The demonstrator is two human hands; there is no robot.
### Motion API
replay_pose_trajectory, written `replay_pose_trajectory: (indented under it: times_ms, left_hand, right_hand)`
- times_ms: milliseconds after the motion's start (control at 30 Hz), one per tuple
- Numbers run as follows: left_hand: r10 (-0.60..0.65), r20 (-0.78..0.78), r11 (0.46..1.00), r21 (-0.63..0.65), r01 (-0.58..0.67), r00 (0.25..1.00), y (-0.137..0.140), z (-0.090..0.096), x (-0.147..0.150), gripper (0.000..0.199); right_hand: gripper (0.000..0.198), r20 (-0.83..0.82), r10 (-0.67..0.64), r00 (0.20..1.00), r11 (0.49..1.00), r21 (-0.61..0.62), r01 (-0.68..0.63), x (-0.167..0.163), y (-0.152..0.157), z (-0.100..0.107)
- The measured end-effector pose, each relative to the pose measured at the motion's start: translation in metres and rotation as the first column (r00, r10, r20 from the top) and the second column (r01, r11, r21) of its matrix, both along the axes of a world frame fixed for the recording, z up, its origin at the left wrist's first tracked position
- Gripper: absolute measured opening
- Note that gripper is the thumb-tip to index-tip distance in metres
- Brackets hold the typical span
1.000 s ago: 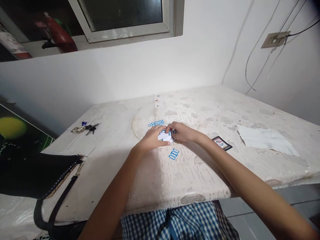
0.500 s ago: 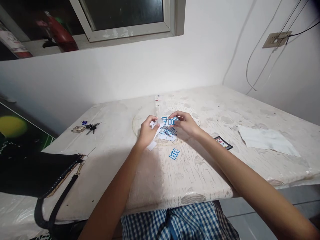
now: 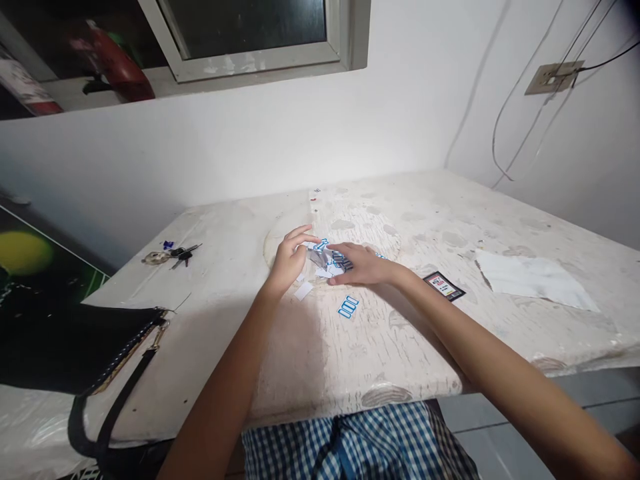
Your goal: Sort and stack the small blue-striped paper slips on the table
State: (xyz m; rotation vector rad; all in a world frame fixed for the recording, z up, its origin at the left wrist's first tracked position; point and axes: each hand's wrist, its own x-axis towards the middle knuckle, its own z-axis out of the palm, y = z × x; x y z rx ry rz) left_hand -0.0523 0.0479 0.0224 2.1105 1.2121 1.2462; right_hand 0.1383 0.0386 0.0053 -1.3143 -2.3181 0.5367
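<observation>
A loose pile of small paper cutouts (image 3: 326, 271), white with blue printed outlines, lies mid-table between my hands. My left hand (image 3: 289, 261) curves around the pile's left side, thumb and fingers apart. Spread over the right part of the pile is my right hand (image 3: 364, 264), fingers stretched out and touching the pieces, some hidden beneath. A blue-outlined cutout (image 3: 349, 307) lies alone nearer to me. By my left wrist rests a blank white paper piece (image 3: 303, 290).
A black-framed card (image 3: 444, 286) lies beside my right forearm, with a white cloth or paper sheet (image 3: 537, 281) farther right. Keys (image 3: 183, 254) sit at the left, behind a black bag (image 3: 75, 347) with a strap. A wall and window border the table's back.
My right hand has gone from pinching blue-outlined cutouts above the pile to lying spread over it. My left fingers have opened wider, and the pile's pieces have shifted.
</observation>
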Motion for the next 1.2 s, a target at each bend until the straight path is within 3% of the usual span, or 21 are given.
replay_pose_trajectory:
  times_ms: [100,200,300,367,533,700,800,900,1067,1200]
  left_hand:
    - [-0.014,-0.041,0.992,-0.129,0.008,0.999,-0.001,0.000,-0.004,0.036]
    - [-0.035,-0.243,0.975,-0.220,-0.019,0.969,-0.005,-0.003,-0.007,0.037]
    - [-0.085,-0.426,0.961,-0.275,-0.039,0.901,-0.009,-0.004,-0.010,0.054]
    - [-0.125,-0.440,0.959,-0.284,-0.006,0.889,-0.010,-0.004,-0.010,0.056]
    - [-0.204,-0.295,0.951,-0.286,0.118,0.933,-0.006,-0.009,-0.006,0.045]
    - [-0.043,-0.175,0.989,-0.144,0.018,0.984,0.004,-0.020,-0.001,0.040]
    - [-0.015,-0.046,0.997,-0.073,0.012,0.999,0.008,-0.021,0.002,0.034]
    - [0.039,0.087,0.999,-0.019,-0.038,0.995,0.008,-0.016,0.005,0.023]
    - [0.080,0.213,0.996,0.024,-0.087,0.974,0.008,-0.010,0.005,0.012]
    - [-0.011,0.287,0.998,-0.057,0.029,0.958,0.009,-0.011,0.004,0.033]
  right_hand:
    - [0.071,0.005,0.060,0.998,0.998,-0.023,-0.060,-0.003,0.001,-0.006]
    - [0.059,-0.093,0.097,0.991,0.995,0.006,-0.097,-0.005,0.005,-0.009]
    - [0.050,-0.155,0.110,0.982,0.992,0.082,-0.098,-0.007,0.007,-0.010]
    - [0.047,-0.184,0.107,0.977,0.990,0.106,-0.088,-0.010,0.006,-0.011]
    - [0.050,-0.299,0.123,0.946,0.985,0.151,-0.081,-0.018,0.005,-0.016]
    - [0.050,-0.411,0.106,0.906,0.959,0.284,0.017,-0.018,0.012,-0.017]
    - [0.043,-0.511,0.057,0.857,0.944,0.308,0.121,-0.015,0.015,-0.014]
    - [0.034,-0.638,0.053,0.769,0.947,0.275,0.164,-0.013,0.017,-0.009]
    - [0.020,-0.795,-0.020,0.606,0.985,0.087,0.147,-0.013,0.016,-0.001]
    - [0.020,-0.804,-0.038,0.594,0.991,0.045,0.124,-0.009,0.018,0.002]
